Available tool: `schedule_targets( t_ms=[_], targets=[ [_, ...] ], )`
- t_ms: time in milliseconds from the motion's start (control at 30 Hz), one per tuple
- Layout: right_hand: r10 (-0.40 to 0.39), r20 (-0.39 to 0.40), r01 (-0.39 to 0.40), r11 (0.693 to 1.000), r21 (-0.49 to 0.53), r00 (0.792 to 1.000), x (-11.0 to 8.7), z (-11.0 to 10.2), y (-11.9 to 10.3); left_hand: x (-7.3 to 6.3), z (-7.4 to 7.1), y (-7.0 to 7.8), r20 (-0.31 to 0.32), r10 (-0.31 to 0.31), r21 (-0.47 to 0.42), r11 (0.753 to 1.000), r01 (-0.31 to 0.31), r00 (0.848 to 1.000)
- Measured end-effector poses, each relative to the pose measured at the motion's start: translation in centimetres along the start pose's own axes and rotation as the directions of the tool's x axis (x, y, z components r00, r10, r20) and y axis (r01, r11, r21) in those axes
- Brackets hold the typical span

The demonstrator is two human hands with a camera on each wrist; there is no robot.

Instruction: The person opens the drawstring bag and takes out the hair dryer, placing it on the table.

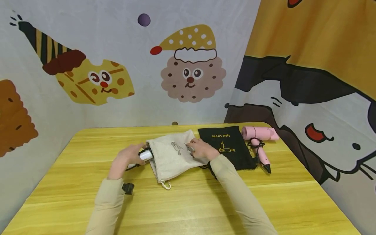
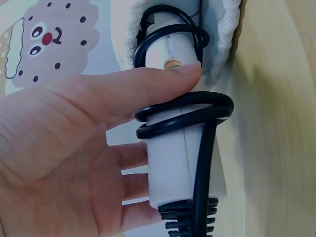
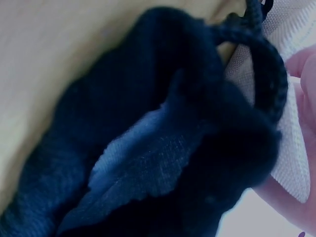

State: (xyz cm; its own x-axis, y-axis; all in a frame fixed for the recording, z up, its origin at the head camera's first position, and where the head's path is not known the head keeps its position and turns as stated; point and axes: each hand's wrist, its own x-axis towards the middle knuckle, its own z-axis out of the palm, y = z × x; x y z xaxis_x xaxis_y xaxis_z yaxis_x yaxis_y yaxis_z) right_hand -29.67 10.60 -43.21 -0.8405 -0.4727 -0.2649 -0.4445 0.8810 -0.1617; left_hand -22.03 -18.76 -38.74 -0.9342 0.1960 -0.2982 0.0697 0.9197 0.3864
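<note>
My left hand (image 1: 129, 156) grips the white handle of a hair dryer (image 2: 173, 163), thumb across the front and fingers behind. A black cord (image 2: 207, 116) is wound around that handle. The front of the dryer is hidden inside a cream drawstring bag (image 1: 167, 160) printed with a dryer picture. On the bag's right part, my right hand (image 1: 202, 149) pinches the cloth. In the right wrist view, the pale fabric (image 3: 291, 163) lies between its thumb and fingers. The mouth of the bag faces left, around the dryer.
A black bag (image 1: 235, 156) marked "Hair Dryer" lies to the right, its opening near my right wrist. Beside it is a pink hair dryer (image 1: 259, 133) with its cord wrapped. A small black object (image 1: 128, 188) shows by my left sleeve. A printed cloth (image 1: 141, 81) hangs behind the table.
</note>
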Motion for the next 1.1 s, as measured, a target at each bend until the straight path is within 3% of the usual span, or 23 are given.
schedule_targets(
  t_ms=[733, 1100],
  targets=[
    [0.002, 0.009, -0.002, 1.000, -0.002, 1.000, 0.1, 0.1, 0.0, -1.4, -0.3, -0.2, 0.006, -0.036, 0.017, 0.999, 0.036, 0.999],
    [0.001, 0.007, -0.001, 1.000, -0.015, 1.000, 0.1, 0.1, -0.1, -1.4, -0.2, -0.1, 0.052, -0.043, -0.024, 0.999, 0.044, 0.998]
  ],
)
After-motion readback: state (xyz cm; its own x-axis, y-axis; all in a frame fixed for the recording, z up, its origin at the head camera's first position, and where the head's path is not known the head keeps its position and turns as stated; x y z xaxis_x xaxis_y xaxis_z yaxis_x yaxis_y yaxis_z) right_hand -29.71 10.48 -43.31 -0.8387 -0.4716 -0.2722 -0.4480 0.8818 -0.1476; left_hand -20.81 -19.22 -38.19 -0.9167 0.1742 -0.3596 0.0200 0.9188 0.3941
